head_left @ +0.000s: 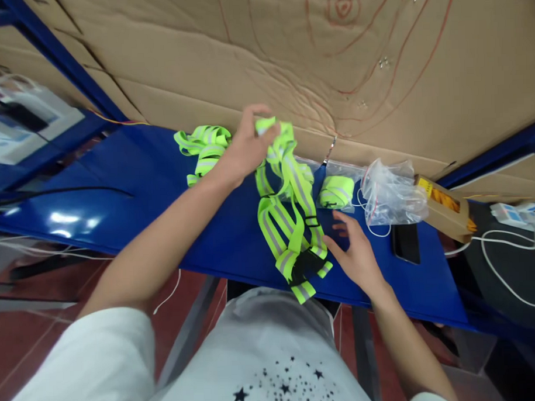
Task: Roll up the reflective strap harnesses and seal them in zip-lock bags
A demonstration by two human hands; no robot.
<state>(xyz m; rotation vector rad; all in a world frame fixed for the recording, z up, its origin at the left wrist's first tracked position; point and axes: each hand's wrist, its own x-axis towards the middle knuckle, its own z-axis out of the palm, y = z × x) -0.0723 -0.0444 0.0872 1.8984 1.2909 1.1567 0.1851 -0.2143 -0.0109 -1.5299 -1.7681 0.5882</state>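
Observation:
A neon-yellow reflective strap harness point(289, 205) with grey stripes and black buckles lies loosely spread on the blue table. My left hand point(252, 145) grips its far end, fingers closed round the bunched straps and lifting them a little. Just right of the harness, my right hand point(350, 250) hovers with its fingers apart and nothing in them. Another bundle of the same strap point(208, 147) sits beyond my left forearm. A neatly rolled strap point(336, 191) rests on a clear plastic bag, a short way beyond my right fingertips.
A cardboard sheet point(179, 63) with red drawn lines stands along the table's back edge. On the right are crumpled clear bags point(392, 193), a black phone point(406, 242), a small cardboard box point(445, 209) and white cables. A black cable point(74, 189) crosses the blue table point(163, 221) at left.

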